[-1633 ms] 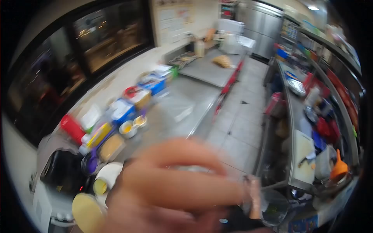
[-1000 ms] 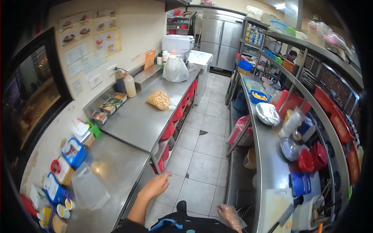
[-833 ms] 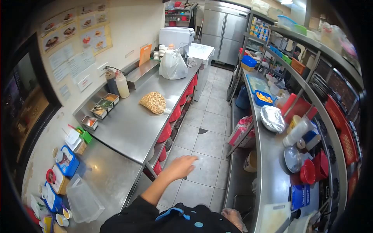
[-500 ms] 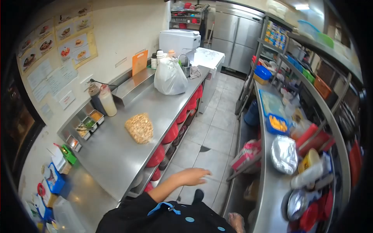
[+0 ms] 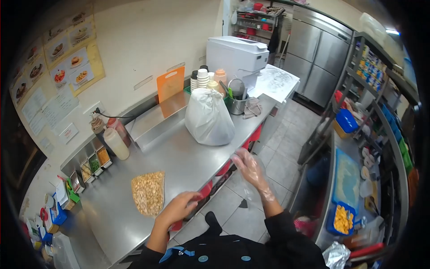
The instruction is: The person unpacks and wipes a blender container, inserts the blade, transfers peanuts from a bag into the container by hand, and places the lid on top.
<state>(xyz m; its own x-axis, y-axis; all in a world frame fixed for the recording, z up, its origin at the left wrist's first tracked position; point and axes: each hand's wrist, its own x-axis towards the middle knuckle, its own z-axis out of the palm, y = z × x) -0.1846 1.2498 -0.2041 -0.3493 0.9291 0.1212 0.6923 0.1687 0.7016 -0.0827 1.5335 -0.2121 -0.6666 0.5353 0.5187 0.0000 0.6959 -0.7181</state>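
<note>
My left hand (image 5: 181, 208) is bare and hovers over the counter's front edge, fingers loosely stretched and holding nothing. To its left, a flat bag of tan, crumbly pieces (image 5: 148, 193) lies on the steel counter (image 5: 112, 224); the hand is close to it but apart. My right hand (image 5: 249, 168) wears a clear plastic glove and is raised above the aisle just off the counter, its fingers apart and slightly bent. Nearest to it stands a knotted white plastic bag (image 5: 209, 119), which it does not touch.
Sauce bottles (image 5: 116, 143) and small topping tins (image 5: 94, 163) line the wall side. An orange cutting board (image 5: 170, 85), stacked cups (image 5: 203, 79) and a white machine (image 5: 235, 56) stand farther back. Right of the tiled aisle (image 5: 282, 139), a shelf holds a blue tray of yellow-orange pieces (image 5: 343, 219).
My view has turned and moved toward the counter. The gloved right hand has risen from the bottom edge to beside the white bag. My left hand is now nearer the counter.
</note>
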